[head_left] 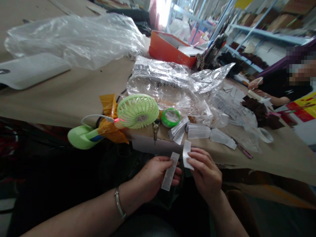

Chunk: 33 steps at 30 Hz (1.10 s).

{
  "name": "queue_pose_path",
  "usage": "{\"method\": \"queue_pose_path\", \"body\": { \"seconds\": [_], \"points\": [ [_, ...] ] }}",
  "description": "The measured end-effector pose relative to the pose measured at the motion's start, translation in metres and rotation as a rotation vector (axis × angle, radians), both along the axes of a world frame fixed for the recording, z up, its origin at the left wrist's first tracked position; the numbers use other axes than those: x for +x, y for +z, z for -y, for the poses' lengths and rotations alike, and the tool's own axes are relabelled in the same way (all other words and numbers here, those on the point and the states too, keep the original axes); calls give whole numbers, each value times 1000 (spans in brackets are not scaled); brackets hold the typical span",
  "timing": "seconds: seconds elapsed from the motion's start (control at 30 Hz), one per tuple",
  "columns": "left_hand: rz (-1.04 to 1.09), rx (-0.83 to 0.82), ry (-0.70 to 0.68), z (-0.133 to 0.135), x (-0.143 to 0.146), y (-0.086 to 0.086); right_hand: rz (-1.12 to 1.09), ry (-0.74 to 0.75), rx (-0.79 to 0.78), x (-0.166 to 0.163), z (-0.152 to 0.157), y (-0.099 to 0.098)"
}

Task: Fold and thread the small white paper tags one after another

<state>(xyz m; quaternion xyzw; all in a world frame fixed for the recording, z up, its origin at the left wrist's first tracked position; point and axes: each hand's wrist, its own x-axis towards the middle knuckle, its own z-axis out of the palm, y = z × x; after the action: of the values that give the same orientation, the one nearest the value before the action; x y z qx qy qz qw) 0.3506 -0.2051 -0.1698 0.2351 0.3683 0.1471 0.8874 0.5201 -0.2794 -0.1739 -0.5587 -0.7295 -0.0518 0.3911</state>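
Observation:
My left hand (158, 174) pinches a narrow white label strip (170, 172) between thumb and fingers, in front of the table edge. A second white strip (187, 153), slightly bent, is held by the fingertips of my right hand (206, 171), just to the right of the first. The two strips are apart. Beyond my hands, on the table's near edge, lie several fanned piles of printed label strips (198, 131). Beside them stands a round green tub (170, 117) with pale content. Small print on the held strips is too faint to read.
A light-green fan (138, 111) lies at the edge with orange tape around it. Clear plastic bags (163, 82) and an orange box (170, 49) stand behind. Purple-handled tweezers or scissors (243, 149) lie right. A person (278, 89) works at the far right.

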Motion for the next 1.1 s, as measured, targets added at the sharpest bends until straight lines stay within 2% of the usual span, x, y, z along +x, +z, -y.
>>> {"method": "queue_pose_path", "body": {
  "seconds": [0.07,0.13,0.3,0.5,0.57,0.67,0.73,0.8,0.9,1.03,1.1],
  "points": [
    [84,-15,40,1,-1,1,36,129,-54,-16,5,1],
    [126,-33,87,2,-2,0,63,176,-68,-28,8,-1],
    [151,-42,99,7,-3,-6,53,192,-93,-39,9,-8],
    [115,-21,128,8,-2,-4,21,194,-96,-41,13,-4],
    [39,-28,105,7,-3,-3,47,99,-96,-26,12,-3],
    [-74,-4,59,6,-4,-4,184,-272,-71,14,8,-1],
    [-84,16,47,6,-5,-7,315,-527,-108,42,6,-2],
    [-78,20,36,7,-5,-10,416,-642,-191,63,6,-5],
    [-97,20,28,7,-5,-12,419,-611,-228,76,10,-8],
    [-119,27,25,8,-8,-12,165,-445,-100,84,16,-4],
    [-126,38,19,7,-10,-11,76,-415,-52,86,18,-1]
  ]
}}
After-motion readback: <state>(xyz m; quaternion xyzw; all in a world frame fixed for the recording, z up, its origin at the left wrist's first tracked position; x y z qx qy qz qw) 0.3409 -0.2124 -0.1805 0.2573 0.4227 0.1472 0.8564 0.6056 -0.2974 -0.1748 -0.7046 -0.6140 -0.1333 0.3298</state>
